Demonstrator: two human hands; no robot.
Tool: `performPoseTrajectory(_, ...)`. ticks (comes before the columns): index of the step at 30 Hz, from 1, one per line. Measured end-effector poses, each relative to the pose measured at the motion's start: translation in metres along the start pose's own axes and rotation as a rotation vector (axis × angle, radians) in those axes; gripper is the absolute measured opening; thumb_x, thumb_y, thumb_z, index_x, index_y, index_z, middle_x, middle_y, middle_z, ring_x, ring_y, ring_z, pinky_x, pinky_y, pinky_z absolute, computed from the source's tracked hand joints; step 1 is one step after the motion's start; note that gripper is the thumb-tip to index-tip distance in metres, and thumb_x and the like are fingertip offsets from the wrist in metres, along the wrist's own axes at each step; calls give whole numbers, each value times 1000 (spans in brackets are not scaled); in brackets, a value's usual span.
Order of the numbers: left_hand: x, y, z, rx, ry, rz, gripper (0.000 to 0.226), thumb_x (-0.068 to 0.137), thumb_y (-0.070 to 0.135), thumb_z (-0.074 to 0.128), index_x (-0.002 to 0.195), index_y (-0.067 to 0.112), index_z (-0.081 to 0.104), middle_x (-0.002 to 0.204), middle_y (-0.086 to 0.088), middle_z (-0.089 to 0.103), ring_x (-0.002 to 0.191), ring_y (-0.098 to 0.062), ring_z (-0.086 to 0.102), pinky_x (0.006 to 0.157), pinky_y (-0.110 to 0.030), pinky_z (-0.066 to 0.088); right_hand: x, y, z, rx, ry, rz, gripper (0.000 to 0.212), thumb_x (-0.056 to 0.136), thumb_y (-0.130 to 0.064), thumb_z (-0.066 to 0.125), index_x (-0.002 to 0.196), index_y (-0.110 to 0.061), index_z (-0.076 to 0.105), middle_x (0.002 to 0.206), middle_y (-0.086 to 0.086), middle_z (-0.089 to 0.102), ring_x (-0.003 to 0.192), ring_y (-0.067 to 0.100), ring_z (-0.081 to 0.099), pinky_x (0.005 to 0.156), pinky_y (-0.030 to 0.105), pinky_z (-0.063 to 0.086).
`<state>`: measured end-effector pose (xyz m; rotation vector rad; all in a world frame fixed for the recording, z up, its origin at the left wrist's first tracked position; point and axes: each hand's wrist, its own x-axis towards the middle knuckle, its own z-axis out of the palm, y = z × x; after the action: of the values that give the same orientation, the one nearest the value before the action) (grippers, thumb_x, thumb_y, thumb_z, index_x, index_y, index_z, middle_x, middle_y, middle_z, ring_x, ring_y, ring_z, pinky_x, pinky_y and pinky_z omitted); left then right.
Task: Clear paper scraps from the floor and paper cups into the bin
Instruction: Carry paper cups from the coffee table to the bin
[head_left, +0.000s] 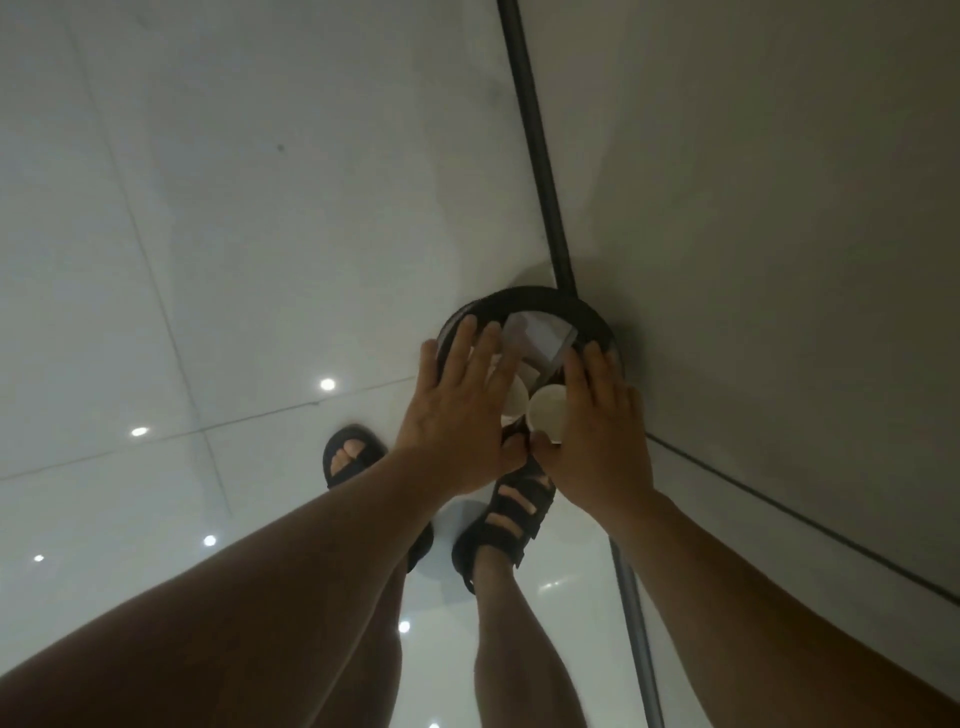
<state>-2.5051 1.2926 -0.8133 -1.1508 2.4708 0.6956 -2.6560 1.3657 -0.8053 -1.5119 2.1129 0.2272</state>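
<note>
A round black bin (571, 307) stands on the floor against the wall. Pale paper scraps (540, 338) lie inside it. My left hand (457, 415) and my right hand (597, 436) hover over the bin's near side, fingers straight and thumbs nearly touching. Two white paper cups sit between the hands with their mouths facing up: the left cup (515, 402) is partly hidden under my left fingers, and the right cup (548, 413) lies against my right palm. Whether the cups rest in the bin or against my hands I cannot tell.
Glossy white floor tiles (208, 260) with lamp reflections spread to the left. A grey wall (753, 234) with a dark skirting strip (540, 156) rises on the right. My feet in black sandals, the left (350, 457) and the right (511, 514), stand just before the bin.
</note>
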Motion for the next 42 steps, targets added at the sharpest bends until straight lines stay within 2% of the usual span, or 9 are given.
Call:
performPoseTrajectory(2,-10,-6,-35,-9,18,-42,101,79,78,34,150,22,-10,160,-6,-9,145,-30,-17,115,-56,-5,-4,-13,-31,-5,8,-17,97,82,-56,65,154,-15,16,161,13,16,149,32,10,116,53,26)
performPoseTrajectory(7,-56,-22,-133,-4,122,-154,94,82,75,33,150,22,-4,160,-7,-7,146,-32,-14,116,-58,3,-21,-62,-124,22,53,-99,93,85,-54,63,155,-19,14,163,9,12,150,28,8,118,49,22)
performPoseTrajectory(11,-117,-37,-197,-71,148,-301,92,82,73,25,145,25,-21,157,-3,-22,142,-28,-27,113,-54,-10,-47,-105,-193,57,91,-141,91,88,-54,58,156,-24,8,164,4,5,150,23,-1,121,45,14)
performPoseTrajectory(14,-172,-42,-237,-85,166,-396,91,83,73,23,147,24,-20,157,-4,-23,142,-29,-28,113,-53,-10,-78,-138,-233,38,59,-164,90,88,-55,57,155,-29,3,164,1,0,150,22,-5,121,47,13)
performPoseTrajectory(22,-318,-25,-318,-142,347,-661,88,85,69,26,149,23,-13,159,-5,-18,143,-28,-23,114,-55,-5,-171,-221,-317,-107,42,-462,85,90,-61,49,154,-31,2,164,-2,-6,150,21,-10,120,44,8)
performPoseTrajectory(26,-388,-1,-319,-202,443,-856,88,84,69,25,151,23,-8,159,-4,-16,144,-28,-22,114,-55,-6,-213,-248,-335,-134,34,-623,86,90,-56,51,155,-31,0,164,-1,-7,149,20,-12,120,45,7)
performPoseTrajectory(32,-490,49,-277,-312,496,-1101,89,81,69,25,151,22,-6,159,-4,-15,144,-27,-22,114,-55,-4,-288,-284,-329,-237,14,-872,85,91,-58,49,155,-30,0,163,0,-8,149,21,-10,121,46,8)
performPoseTrajectory(42,-702,106,-176,-459,669,-1591,87,85,66,33,152,22,-3,160,-3,-11,145,-27,-18,115,-52,0,-470,-386,-256,-388,-90,-1286,85,91,-55,49,155,-31,-2,163,-2,-10,148,19,-16,120,46,3)
